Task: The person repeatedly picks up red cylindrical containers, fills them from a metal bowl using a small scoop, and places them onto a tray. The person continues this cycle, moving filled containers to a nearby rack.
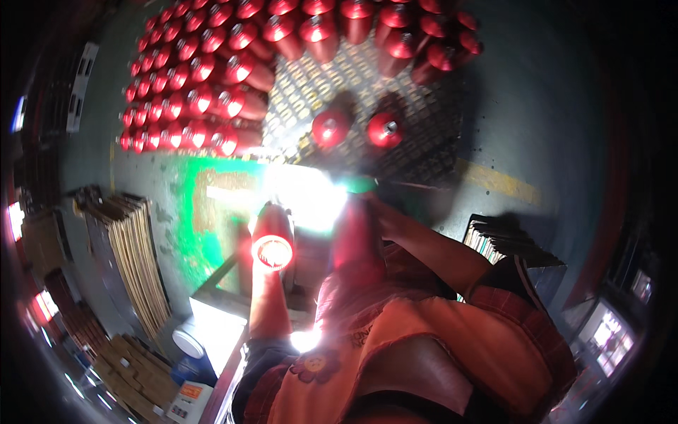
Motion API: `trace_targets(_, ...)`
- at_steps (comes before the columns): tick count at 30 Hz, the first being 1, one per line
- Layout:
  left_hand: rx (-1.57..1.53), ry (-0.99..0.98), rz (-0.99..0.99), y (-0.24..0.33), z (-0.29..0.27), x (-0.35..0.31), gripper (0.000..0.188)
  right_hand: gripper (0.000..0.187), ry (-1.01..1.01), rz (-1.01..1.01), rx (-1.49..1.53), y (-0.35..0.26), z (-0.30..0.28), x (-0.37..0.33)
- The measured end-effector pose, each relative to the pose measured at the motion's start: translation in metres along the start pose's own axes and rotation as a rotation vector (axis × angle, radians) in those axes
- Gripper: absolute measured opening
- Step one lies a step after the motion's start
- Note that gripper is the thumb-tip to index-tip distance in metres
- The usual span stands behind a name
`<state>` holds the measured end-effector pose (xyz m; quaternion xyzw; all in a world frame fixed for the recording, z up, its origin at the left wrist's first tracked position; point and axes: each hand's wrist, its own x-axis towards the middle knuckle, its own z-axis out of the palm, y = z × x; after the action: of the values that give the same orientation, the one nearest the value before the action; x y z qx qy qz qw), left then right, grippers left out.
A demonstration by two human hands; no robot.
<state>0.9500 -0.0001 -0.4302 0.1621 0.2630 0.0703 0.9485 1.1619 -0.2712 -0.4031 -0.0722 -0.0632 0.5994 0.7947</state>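
Observation:
My left hand is wrapped round a red metal cylinder, like a fire extinguisher body, tilted with its round bottom end toward me. The cylinder's far end runs into a strong white glare. My right hand reaches in from the right, beside a red rounded form; whether that is another cylinder or part of my clothing I cannot tell. A green patch shows just past that hand, whose fingers are lost in glare and shadow.
Beyond my hands, two red cylinders stand on a patterned metal plate. Rows of similar cylinders crowd its left and far sides. Flattened cardboard stacks lean at left; another stack stands at right. A white-lidded container is lower left.

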Motion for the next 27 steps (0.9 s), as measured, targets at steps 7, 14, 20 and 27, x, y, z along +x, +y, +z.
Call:
trace_targets(7, -0.86, -0.22, -0.148, -0.05, -0.162, -0.014, 0.059, 0.021, 0.002, 0.072, -1.407, 0.098, -0.039, 0.09)
trace_targets(14, 0.057, -0.042, 0.251, -0.009, -0.11, -0.035, 0.054, 0.044, 0.415, 0.132, -0.345, 0.025, 0.002, 0.044)
trace_targets(20, 0.744, 0.394, 0.555, 0.037, 0.02, 0.018, 0.05, 0.041, 0.707, -0.239, -1.655, -0.107, 0.038, -0.063)
trace_targets(27, 1.664, 0.375, 0.924, -0.017, 0.114, 0.126, 0.041, 0.042, 0.918, -0.602, -2.203, -0.134, -0.027, -0.05)
